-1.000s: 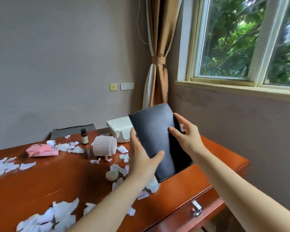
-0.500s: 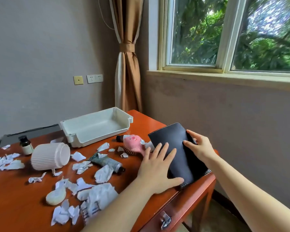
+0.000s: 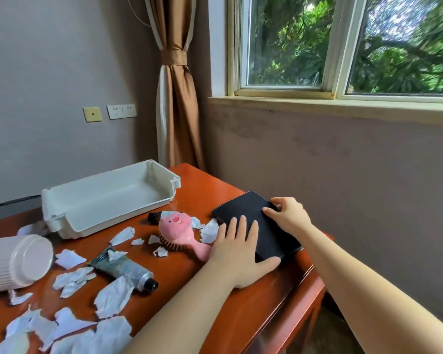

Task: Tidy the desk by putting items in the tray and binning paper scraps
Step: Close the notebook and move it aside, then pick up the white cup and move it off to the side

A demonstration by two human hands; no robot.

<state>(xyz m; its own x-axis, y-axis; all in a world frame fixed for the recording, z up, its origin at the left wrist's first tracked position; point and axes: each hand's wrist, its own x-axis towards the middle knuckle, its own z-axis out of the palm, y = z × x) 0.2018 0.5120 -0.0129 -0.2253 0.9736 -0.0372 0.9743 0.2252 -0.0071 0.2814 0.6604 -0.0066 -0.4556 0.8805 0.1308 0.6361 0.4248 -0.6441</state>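
Black notebook (image 3: pixel 243 208), right of the tray (image 3: pixel 113 217): we are flattening left fingers (image 3: pixel 241 224) on it, right fingers (image 3: pixel 281 201) gripping its edge; shoving rightward could drop it.

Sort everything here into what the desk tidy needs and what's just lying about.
For the job: tray, black notebook, pink hairbrush, tube, white cup, paper scraps.
Just there: curtain, window, wall sockets.
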